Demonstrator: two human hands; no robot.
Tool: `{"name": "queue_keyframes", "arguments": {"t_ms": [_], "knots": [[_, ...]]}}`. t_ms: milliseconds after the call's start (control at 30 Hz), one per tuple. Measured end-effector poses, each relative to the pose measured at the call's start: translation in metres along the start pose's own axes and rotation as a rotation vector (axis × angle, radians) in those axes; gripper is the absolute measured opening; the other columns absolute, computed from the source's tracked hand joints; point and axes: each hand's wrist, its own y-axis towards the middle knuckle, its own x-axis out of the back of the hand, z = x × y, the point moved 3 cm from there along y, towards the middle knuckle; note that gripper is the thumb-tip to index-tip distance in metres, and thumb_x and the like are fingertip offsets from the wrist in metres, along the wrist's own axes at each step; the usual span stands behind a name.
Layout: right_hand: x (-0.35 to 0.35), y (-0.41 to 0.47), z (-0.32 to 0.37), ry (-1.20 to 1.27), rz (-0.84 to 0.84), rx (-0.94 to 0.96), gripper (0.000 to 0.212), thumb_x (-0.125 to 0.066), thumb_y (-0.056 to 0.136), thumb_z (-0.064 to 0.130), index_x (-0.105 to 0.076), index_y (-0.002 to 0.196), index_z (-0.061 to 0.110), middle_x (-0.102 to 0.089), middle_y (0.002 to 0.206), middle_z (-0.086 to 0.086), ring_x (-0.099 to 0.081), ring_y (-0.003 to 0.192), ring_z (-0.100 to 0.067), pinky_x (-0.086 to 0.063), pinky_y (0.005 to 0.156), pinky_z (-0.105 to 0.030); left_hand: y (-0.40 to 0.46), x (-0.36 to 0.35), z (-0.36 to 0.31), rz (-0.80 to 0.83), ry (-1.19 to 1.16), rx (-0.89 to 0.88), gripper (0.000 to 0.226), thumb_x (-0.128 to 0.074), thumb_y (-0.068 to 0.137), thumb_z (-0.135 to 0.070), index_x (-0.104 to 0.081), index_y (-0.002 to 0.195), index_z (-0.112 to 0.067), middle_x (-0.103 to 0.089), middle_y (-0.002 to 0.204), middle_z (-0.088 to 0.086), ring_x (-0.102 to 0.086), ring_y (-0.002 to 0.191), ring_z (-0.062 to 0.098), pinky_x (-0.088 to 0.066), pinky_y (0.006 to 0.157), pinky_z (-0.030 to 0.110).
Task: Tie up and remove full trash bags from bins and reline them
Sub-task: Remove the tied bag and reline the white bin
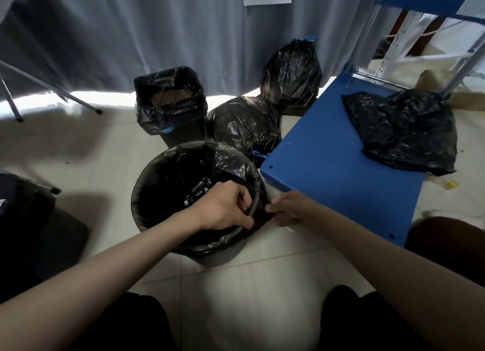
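Note:
A round black bin [147,182] stands on the floor in front of me with a black liner [228,164] draped inside it. My left hand [225,209] pinches the liner's edge at the bin's near right rim. My right hand [291,209] grips the liner just outside the same rim. Behind it stands a square black bin [181,135] with a liner [168,98] folded over its top. Two tied full black bags rest behind the round bin, one [244,127] near and one [292,75] by the curtain.
A blue chair seat [328,167] stands to the right with a loose black bag [404,133] lying on it. A grey curtain [157,30] hangs behind. Metal legs [52,88] cross at the far left. A dark object [26,219] sits at the left edge.

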Motion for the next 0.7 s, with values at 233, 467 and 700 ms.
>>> {"name": "queue_keyframes", "arguments": {"t_ms": [233, 467, 700], "knots": [[-0.014, 0.009, 0.027, 0.289, -0.083, 0.09, 0.006, -0.054, 0.092, 0.012, -0.054, 0.087, 0.016, -0.057, 0.08, -0.002, -0.065, 0.066, -0.011, -0.054, 0.062, -0.028, -0.012, 0.019, 0.005, 0.568, 0.394, 0.048, 0.04, -0.086, 0.063, -0.006, -0.056, 0.084, -0.021, -0.061, 0.077, -0.004, -0.055, 0.073, 0.016, -0.044, 0.061, 0.025], [-0.025, 0.004, 0.034, 0.278, 0.084, 0.118, 0.011, -0.054, 0.099, 0.012, -0.062, 0.102, 0.005, -0.064, 0.064, 0.004, -0.061, 0.052, -0.003, -0.049, 0.058, -0.023, -0.007, 0.05, 0.011, -0.026, 0.247, -0.011, 0.048, -0.083, 0.059, -0.061, -0.061, 0.083, -0.026, -0.066, 0.08, -0.011, -0.062, 0.077, 0.01, -0.051, 0.071, 0.028], [-0.036, 0.007, 0.029, 0.278, 0.129, 0.111, 0.024, -0.052, 0.099, 0.009, -0.064, 0.119, 0.002, -0.072, 0.105, -0.013, -0.069, 0.094, -0.022, -0.058, 0.087, -0.039, 0.001, -0.001, 0.018, 0.043, -0.113, 0.032, 0.047, -0.067, 0.089, -0.045, -0.059, 0.131, -0.026, -0.068, 0.114, -0.006, -0.064, 0.108, 0.011, -0.047, 0.1, 0.024]]}}
